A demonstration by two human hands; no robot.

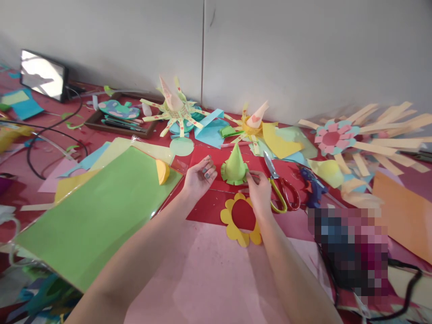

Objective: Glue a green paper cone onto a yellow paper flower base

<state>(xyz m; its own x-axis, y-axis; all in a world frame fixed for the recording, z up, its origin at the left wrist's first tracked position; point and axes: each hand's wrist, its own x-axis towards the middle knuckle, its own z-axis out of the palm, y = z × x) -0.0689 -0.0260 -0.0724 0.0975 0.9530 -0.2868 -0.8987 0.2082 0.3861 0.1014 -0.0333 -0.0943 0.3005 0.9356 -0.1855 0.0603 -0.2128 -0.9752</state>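
A light green paper cone (pixel 235 165) with a fringed bottom edge stands upright on red paper (pixel 209 204). At its right side, my right hand (pixel 259 191) pinches the fringe between thumb and fingers. My left hand (pixel 201 177) hovers left of the cone, apart from it, its fingers loosely curled and nothing visible in them. Below the cone lies a yellow scalloped paper ring (pixel 232 225), partly covered by my right hand and wrist. Scissors (pixel 277 184) with yellow and red handles lie just right of my right hand.
Green sheets in a clear sleeve (pixel 101 202) lie on the left, with a folded yellow paper piece (pixel 162 172) on top. Finished-looking paper cones (pixel 172 101), a brown tray (pixel 118 126), a blue glue gun (pixel 312 184) and a tablet (pixel 43 74) are around. A wall stands behind.
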